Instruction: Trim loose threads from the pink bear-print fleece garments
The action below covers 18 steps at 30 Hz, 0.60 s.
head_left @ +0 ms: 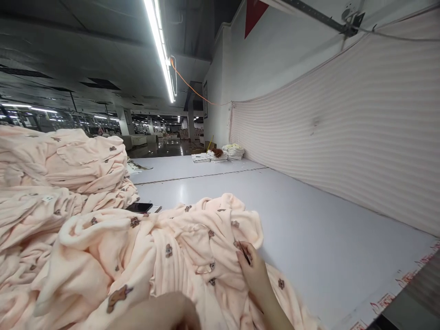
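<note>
A soft peach fleece garment [192, 243] with small brown bear prints lies bunched on the table in front of me. My right hand [252, 266] is over its right side, fingers closed around a slim dark pointed tool [244, 252] whose tip points up and away from me. My left hand [172, 309] is low at the bottom edge, over the near part of the fleece. It is blurred and its fingers are mostly out of view, so what it holds cannot be made out.
A tall heap of the same fleece [62, 160] stands at the left. Beside it lies a black phone [139, 207]. Folded white cloth stacks [233, 152] sit at the far end of the pale table [309, 238]. Striped fabric [326, 123] hangs along the right wall.
</note>
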Motion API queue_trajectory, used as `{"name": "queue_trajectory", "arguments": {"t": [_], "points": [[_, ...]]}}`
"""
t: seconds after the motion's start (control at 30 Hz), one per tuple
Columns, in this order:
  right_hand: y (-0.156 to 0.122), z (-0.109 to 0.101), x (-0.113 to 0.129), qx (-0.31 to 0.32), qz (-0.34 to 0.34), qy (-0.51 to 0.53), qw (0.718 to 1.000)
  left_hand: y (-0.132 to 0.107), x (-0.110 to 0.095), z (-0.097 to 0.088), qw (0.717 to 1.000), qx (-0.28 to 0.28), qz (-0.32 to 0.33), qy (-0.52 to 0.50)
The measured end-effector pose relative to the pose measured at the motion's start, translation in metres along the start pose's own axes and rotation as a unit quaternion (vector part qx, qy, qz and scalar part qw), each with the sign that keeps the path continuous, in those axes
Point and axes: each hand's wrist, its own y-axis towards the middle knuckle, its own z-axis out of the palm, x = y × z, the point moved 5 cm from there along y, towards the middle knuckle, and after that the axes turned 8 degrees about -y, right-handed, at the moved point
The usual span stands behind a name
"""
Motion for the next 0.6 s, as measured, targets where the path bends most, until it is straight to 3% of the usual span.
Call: {"name": "queue_trajectory", "arguments": {"t": [0.03,0.07,0.13,0.17,0.23,0.37,0.4,0.47,0.6], "points": [[-0.010,0.002,0.002,-0.004,0.004,0.011,1.000,0.008,-0.013,-0.012,0.999,-0.027,0.026,-0.010],[-0.022,0.004,0.004,-0.004,0.011,0.027,1.000,0.017,-0.026,-0.027,0.994,-0.093,0.060,-0.018],[-0.047,0.012,0.007,0.014,0.036,0.067,0.997,0.036,-0.051,-0.050,0.965,-0.223,0.141,-0.007],[-0.057,0.016,0.007,0.036,0.058,0.097,0.993,0.046,-0.060,-0.054,0.951,-0.259,0.169,0.010],[-0.069,0.011,0.008,0.044,0.081,0.114,0.989,0.069,-0.068,-0.044,0.946,-0.254,0.192,0.058],[-0.049,-0.049,0.003,-0.159,0.087,0.065,0.981,0.092,-0.059,-0.001,0.957,-0.190,0.158,0.149],[-0.038,-0.061,0.000,-0.184,0.104,0.062,0.975,0.093,-0.057,0.009,0.960,-0.176,0.148,0.158],[-0.016,-0.067,-0.006,-0.155,0.130,0.079,0.976,0.092,-0.054,0.023,0.967,-0.141,0.134,0.162],[0.009,-0.045,-0.024,-0.113,0.152,0.130,0.973,0.092,-0.053,0.032,0.965,-0.147,0.134,0.173]]}}
